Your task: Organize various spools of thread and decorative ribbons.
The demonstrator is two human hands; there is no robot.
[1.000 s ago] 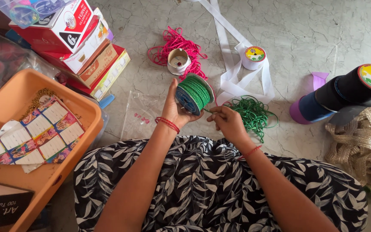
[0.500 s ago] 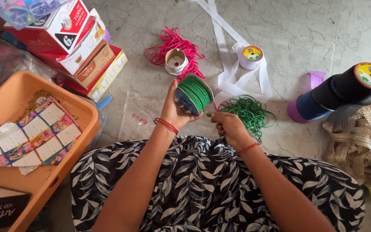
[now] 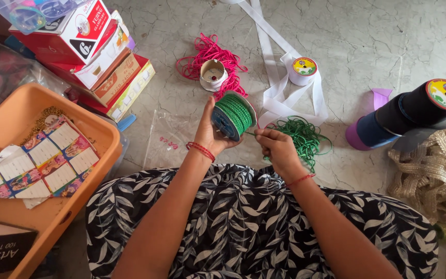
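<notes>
My left hand grips a spool of green cord, held on its side above my lap. Just to its right, my right hand pinches the green strand that runs off the spool. Beyond that hand a loose heap of green cord lies on the stone floor. My knees, in black fabric with a white leaf print, fill the bottom of the view.
A pink cord pile with a small reel lies ahead. White ribbon and its roll sit at centre right. Black and blue ribbon rolls and gold lace are at right. An orange tray and stacked boxes stand at left.
My right hand has shifted slightly along the strand near the spool. The left hand still holds the green spool in about the same place.
</notes>
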